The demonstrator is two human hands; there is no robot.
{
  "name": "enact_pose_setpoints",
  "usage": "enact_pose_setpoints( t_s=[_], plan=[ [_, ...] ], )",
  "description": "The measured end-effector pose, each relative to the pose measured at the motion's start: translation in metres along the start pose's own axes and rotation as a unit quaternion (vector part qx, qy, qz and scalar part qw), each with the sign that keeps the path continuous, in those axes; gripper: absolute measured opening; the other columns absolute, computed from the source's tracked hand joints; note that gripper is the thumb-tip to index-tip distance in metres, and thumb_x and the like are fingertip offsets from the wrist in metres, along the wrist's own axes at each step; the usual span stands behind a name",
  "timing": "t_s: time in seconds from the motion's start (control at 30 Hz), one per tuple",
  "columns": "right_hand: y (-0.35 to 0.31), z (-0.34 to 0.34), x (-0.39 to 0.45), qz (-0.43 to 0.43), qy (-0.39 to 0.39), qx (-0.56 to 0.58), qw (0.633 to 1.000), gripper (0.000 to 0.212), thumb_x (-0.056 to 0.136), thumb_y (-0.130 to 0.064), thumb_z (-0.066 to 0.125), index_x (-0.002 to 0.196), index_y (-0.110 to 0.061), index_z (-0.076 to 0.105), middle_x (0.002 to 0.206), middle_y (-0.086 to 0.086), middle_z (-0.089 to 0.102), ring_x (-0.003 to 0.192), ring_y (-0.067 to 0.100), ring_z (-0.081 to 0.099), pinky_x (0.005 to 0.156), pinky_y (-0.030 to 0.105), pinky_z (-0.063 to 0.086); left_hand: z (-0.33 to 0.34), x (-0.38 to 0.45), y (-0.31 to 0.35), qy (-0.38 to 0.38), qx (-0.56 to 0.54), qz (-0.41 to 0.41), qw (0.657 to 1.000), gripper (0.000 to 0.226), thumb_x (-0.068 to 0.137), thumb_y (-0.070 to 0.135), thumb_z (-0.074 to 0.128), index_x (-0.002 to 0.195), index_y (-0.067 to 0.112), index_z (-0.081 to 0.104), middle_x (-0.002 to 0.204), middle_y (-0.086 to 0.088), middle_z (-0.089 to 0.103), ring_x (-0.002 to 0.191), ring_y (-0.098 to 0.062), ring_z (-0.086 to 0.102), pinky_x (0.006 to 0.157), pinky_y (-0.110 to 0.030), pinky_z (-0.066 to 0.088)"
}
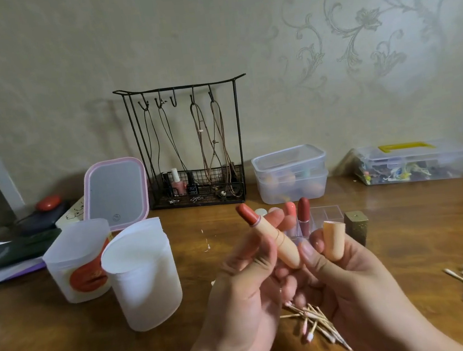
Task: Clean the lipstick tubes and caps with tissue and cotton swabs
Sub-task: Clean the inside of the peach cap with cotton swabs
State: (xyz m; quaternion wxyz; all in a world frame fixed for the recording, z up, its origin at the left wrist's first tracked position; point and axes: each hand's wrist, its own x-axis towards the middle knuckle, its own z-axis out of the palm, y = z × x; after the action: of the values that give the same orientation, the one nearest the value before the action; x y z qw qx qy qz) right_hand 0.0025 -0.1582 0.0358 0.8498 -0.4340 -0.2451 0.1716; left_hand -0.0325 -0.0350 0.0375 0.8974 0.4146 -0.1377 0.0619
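Lipstick tube, uncapped, in the left hand; its cap pinched in the right hand, both above the counter.

Light, smooth plastic, likely slippery; grip the barrel, since the exposed red bullet looks soft and would smear. A clear organizer holds two more lipsticks; the frosted tub holds cotton pads; used swabs lie below the hands.
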Motion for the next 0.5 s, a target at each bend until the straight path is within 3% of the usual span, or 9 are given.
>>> enact_pose_setpoints(
  t_s=[0.1,0.17,0.27,0.33,0.4,0.5],
  plan=[
    [0.0025,-0.0015,0.0000,-0.017,0.045,0.011,0.999,0.057,0.035,-0.027,0.101,0.069,-0.014,0.057,0.075,0.031,0.065,0.063,0.037,0.066,0.057,0.034,0.057,-0.0023,0.0034,-0.0010,0.041,0.009,0.011,0.999,0.054,0.047,0.035,0.094,0.096,0.018,0.077,0.100,-0.007,0.071,0.085,-0.029,0.049,0.069,-0.034,0.040],
    [0.0034,-0.0012,-0.0008,-0.041,0.063,-0.049,0.996,0.055,0.032,-0.035,0.101,0.065,-0.020,0.060,0.077,0.027,0.069,0.065,0.033,0.067,0.060,0.033,0.056,-0.0028,0.0045,-0.0008,0.068,0.009,0.016,0.998,0.055,0.042,0.034,0.096,0.091,0.016,0.078,0.100,-0.008,0.071,0.097,-0.031,0.057,0.077,-0.035,0.046],
    [0.0002,0.0023,-0.0009,-0.051,0.061,-0.063,0.995,0.050,0.032,-0.044,0.099,0.067,-0.025,0.069,0.083,0.023,0.073,0.060,0.027,0.067,0.056,0.030,0.056,-0.0039,0.0025,0.0017,0.079,0.006,0.008,0.997,0.062,0.039,0.035,0.097,0.094,0.015,0.078,0.104,-0.010,0.072,0.088,-0.023,0.068,0.065,-0.031,0.053],
    [-0.0004,0.0040,-0.0010,-0.003,0.021,0.005,1.000,0.053,0.041,-0.044,0.097,0.080,-0.015,0.076,0.080,0.031,0.069,0.059,0.031,0.068,0.053,0.031,0.057,-0.0003,0.0002,0.0027,0.047,0.004,-0.013,0.999,0.058,0.046,0.033,0.095,0.098,0.016,0.077,0.097,-0.008,0.072,0.061,-0.014,0.058,0.051,-0.026,0.045],
    [0.0002,0.0038,-0.0014,0.022,0.008,0.019,1.000,0.053,0.045,-0.043,0.096,0.082,-0.012,0.077,0.078,0.038,0.066,0.061,0.034,0.070,0.053,0.031,0.058,0.0010,-0.0006,0.0019,0.029,-0.011,-0.024,0.999,0.053,0.049,0.029,0.094,0.097,0.015,0.077,0.087,-0.007,0.072,0.049,-0.007,0.046,0.045,-0.021,0.041],
    [-0.0001,0.0046,-0.0028,-0.036,0.054,-0.031,0.997,0.036,0.049,-0.036,0.096,0.066,-0.020,0.068,0.079,0.031,0.069,0.066,0.034,0.071,0.058,0.030,0.058,0.0010,0.0007,-0.0007,0.041,-0.007,-0.006,0.999,0.055,0.047,0.028,0.095,0.097,0.012,0.077,0.095,-0.007,0.073,0.066,-0.014,0.061,0.054,-0.023,0.050]
  ],
)
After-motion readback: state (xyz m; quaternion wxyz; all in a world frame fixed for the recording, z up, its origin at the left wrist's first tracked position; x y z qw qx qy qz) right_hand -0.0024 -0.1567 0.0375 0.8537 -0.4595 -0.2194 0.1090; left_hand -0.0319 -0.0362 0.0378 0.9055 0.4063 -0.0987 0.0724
